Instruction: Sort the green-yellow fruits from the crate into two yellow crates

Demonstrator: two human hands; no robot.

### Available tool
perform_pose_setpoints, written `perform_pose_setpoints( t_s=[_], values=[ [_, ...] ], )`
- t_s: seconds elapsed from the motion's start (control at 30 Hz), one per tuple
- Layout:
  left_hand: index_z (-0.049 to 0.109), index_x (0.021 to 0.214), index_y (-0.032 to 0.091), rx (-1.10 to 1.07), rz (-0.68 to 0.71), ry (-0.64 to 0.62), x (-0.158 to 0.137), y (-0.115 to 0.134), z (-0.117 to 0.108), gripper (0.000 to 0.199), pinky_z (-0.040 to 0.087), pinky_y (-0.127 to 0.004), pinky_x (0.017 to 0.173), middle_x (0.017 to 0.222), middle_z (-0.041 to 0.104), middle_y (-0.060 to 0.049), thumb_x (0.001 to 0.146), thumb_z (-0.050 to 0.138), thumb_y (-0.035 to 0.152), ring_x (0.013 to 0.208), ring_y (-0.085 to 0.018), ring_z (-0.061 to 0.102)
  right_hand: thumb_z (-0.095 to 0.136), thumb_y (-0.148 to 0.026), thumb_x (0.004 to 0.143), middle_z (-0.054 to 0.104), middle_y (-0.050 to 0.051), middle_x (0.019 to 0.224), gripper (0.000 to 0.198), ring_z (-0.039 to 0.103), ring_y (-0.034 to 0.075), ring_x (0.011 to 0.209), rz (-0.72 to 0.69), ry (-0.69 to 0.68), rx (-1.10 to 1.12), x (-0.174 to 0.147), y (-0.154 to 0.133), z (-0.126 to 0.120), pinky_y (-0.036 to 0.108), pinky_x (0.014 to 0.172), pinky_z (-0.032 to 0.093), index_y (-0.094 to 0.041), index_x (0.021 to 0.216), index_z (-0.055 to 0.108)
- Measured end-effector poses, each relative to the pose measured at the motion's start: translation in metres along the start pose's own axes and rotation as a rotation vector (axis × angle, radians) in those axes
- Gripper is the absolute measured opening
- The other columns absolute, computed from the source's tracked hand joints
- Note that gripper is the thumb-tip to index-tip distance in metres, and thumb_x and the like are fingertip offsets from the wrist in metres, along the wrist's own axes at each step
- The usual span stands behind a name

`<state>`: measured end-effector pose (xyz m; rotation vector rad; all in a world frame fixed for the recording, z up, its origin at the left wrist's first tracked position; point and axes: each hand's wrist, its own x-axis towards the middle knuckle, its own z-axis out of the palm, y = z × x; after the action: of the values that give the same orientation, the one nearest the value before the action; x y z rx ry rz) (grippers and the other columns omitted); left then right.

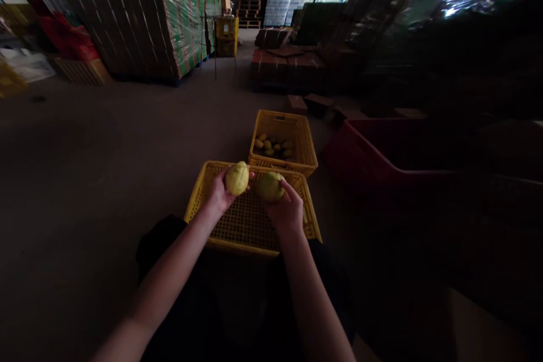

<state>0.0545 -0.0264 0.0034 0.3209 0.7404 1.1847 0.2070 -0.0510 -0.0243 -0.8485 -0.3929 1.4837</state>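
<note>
My left hand is closed around a pale yellow, rounded fruit whose kind I cannot make out. A greener, slightly larger fruit sits in my right hand, with the thumb and fingers curled about its right side. Both fruits are held side by side, apart from each other, above a yellow plastic crate with a perforated bottom. Just beyond it stands a second yellow crate, where several yellow-green fruits lie on the bottom.
A large red bin is to the right, in deep shadow. Brown cartons are stacked ahead, with loose boxes on the floor before them. Tall wrapped stacks rise at the left. Bare concrete floor stretches left of the crates.
</note>
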Motion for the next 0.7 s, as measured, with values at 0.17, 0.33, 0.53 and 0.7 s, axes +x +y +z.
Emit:
perform_pose_setpoints(
  t_s=[0.17, 0.33, 0.53, 0.7],
  values=[
    [0.066, 0.100, 0.012, 0.000, -0.005, -0.012, 0.0020, -0.0016, -0.0047, 0.034, 0.053, -0.025, 0.053, 0.093, 0.073, -0.011, 0.089, 0.040, 0.032, 0.077, -0.019, 0.069, 0.066, -0.036, 0.069, 0.072, 0.002, 0.081, 0.020, 0.067, 0.021, 0.082, 0.116, 0.009, 0.127, -0.0059, -0.0062, 0.0050, 0.039, 0.076, 0.057, -0.022, 0.083, 0.068],
    [0.068, 0.094, 0.014, -0.013, -0.005, 0.022, -0.0011, -0.0021, -0.0008, 0.033, 0.057, -0.030, 0.066, 0.092, 0.073, -0.010, 0.089, 0.038, 0.027, 0.085, -0.020, 0.070, 0.062, -0.039, 0.070, 0.072, 0.003, 0.080, 0.022, 0.068, 0.023, 0.081, 0.116, -0.002, 0.117, -0.0075, -0.0054, 0.0068, 0.040, 0.073, 0.057, -0.021, 0.081, 0.067],
    [0.065, 0.109, 0.008, -0.041, -0.034, 0.060, 0.0007, -0.0019, -0.0024, 0.040, 0.057, -0.031, 0.061, 0.083, 0.073, -0.011, 0.085, 0.039, 0.027, 0.077, -0.022, 0.070, 0.066, -0.040, 0.068, 0.072, 0.002, 0.077, 0.025, 0.069, 0.024, 0.080, 0.090, 0.028, 0.009, -0.0061, -0.0019, 0.0070, 0.036, 0.068, 0.058, -0.022, 0.084, 0.067],
    [0.065, 0.112, 0.006, -0.013, -0.087, 0.050, 0.0012, -0.0006, -0.0045, 0.045, 0.051, -0.026, 0.050, 0.079, 0.073, -0.012, 0.086, 0.038, 0.029, 0.066, -0.020, 0.069, 0.063, -0.040, 0.070, 0.072, 0.003, 0.077, 0.023, 0.069, 0.025, 0.081, 0.139, 0.010, 0.037, -0.0085, -0.0022, 0.0089, 0.038, 0.069, 0.058, -0.021, 0.083, 0.067]
  ],
)
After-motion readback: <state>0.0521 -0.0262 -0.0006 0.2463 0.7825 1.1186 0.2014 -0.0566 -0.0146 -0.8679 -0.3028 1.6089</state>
